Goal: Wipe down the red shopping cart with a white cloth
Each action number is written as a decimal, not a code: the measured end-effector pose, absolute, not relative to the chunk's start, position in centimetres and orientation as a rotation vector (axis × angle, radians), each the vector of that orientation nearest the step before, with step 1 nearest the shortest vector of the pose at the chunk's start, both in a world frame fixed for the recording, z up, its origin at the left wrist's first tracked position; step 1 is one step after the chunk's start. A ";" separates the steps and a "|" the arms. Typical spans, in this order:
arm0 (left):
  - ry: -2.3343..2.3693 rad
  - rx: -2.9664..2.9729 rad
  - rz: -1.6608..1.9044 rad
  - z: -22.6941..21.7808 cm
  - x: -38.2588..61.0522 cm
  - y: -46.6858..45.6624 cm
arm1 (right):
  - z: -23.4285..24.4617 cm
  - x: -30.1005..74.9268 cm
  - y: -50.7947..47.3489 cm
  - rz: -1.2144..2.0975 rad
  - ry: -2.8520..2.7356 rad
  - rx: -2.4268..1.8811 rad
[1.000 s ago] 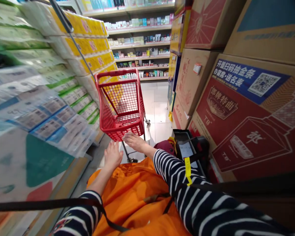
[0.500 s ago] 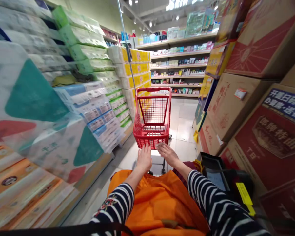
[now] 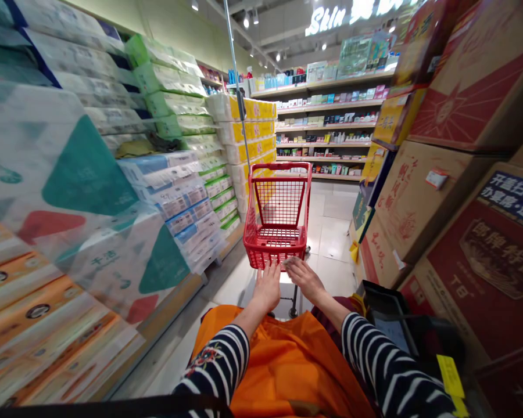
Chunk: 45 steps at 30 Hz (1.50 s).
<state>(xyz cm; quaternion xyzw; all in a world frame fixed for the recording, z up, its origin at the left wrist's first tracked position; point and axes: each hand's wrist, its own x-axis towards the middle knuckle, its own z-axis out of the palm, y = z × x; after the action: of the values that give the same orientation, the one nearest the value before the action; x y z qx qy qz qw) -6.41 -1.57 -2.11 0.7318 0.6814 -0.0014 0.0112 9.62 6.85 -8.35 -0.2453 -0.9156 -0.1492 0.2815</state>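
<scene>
Ahead of me stands a red shopping cart with a mesh basket and nothing visible inside. My left hand reaches forward, palm down, its fingers stretched out just at the cart's near lower edge. My right hand is beside it, also palm down with fingers extended, angled inward. Both hands overlap the basket's near edge in the view; whether they touch it I cannot tell. Neither hand shows anything held. An orange apron covers my front below the hands.
Tissue packs are stacked along the left. Cardboard boxes rise on the right, with a dark device with a screen low before them. Shelves of small goods stand at the back. Tiled floor runs between.
The view has turned slightly left and tilted up a little, so the surroundings sit further right and lower. The hands and cart keep nearly the same positions relative to each other.
</scene>
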 end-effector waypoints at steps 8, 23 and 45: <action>2.264 2.138 -0.011 -1.2 -9.0 -1.5 | -3.7 5.8 6.1 -0.340 -2.335 -0.552; 2.394 2.174 0.239 0.2 -11.7 -0.2 | -4.9 5.3 5.6 -0.256 -2.292 -0.601; 2.066 2.298 -0.003 3.5 -5.8 0.7 | -4.8 12.9 15.0 -0.212 -2.071 -0.997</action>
<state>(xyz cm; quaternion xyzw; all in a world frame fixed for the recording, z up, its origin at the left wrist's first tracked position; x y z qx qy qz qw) -5.82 0.71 3.47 0.7434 0.6683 -0.0009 0.0256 12.87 15.00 -4.76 -0.3951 -0.8205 -0.0840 0.4045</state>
